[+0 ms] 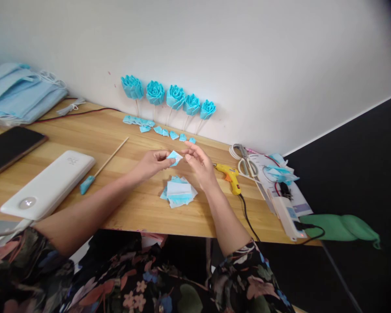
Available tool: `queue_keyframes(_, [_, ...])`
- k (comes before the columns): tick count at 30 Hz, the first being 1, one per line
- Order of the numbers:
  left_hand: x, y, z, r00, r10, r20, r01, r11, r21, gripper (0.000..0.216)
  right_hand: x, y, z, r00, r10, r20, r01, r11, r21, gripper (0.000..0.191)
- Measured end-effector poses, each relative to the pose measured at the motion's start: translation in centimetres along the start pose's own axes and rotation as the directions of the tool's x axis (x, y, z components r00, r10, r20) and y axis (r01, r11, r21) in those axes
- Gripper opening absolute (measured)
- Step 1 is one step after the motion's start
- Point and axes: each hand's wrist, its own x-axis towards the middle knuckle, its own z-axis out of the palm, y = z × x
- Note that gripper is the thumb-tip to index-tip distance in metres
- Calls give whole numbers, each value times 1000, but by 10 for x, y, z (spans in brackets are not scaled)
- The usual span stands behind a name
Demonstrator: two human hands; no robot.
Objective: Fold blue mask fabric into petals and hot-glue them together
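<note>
Between the thumb and fingers of my left hand (158, 161) is a small folded piece of blue and white mask fabric (175, 158). The thumb and a finger of my right hand (198, 165) meet at its right corner, while the other fingers stretch out above. Just below my hands lies a loose stack of cut mask fabric pieces (179, 192), the top one white. Beyond my hands, several small folded blue petals (173, 135) and a folded blue strip (138, 121) lie in a row.
Several blue fabric roses (155, 92) on sticks lean against the wall. At left are a stick with a blue bud (87, 184), a white power bank (52, 182), a phone (11, 145) and stacked masks (22, 93). A yellow glue gun (230, 174), scissors (247, 165) and a power strip (286, 217) lie right.
</note>
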Motion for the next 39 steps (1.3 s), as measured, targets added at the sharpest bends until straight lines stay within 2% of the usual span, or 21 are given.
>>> queue_keyframes(5, [-1,4,0,1000,9,13,-8,1000,-4,29,-2,0,4,999,-6,34,6,1000,5,46])
queue_keyframes(18, [-2,4,1,999,2,51,-3,1000,27,28,-2,3,7,1000,6,-24,-7,998,-64,45])
queue_keyframes(30, [-2,7,1,993,-72,-94,57,986,-158,36,-3,3,10,996,24,-90,-27,999,-36,39])
queue_keyframes(39, [1,3,2,999,-25,-26,25,1000,17,33,-3,12,14,996,20,-90,-23,999,-30,38])
